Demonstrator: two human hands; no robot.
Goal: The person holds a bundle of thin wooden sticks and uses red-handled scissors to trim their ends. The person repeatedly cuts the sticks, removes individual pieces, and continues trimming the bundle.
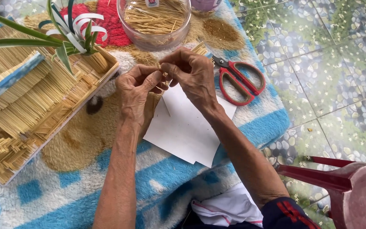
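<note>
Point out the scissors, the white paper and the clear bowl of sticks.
scissors (239,80), head view, on a red handle loop.
white paper (183,127), head view, bare middle of sheet.
clear bowl (134,34), head view, left wall.

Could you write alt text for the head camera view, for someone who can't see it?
Two bare hands, the left hand and right hand, pinch a small bundle of thin straw sticks above a white sheet of paper on a blue and white fleece blanket. Red-handled scissors lie to the right; a tray of straw sticks sits left.
</note>
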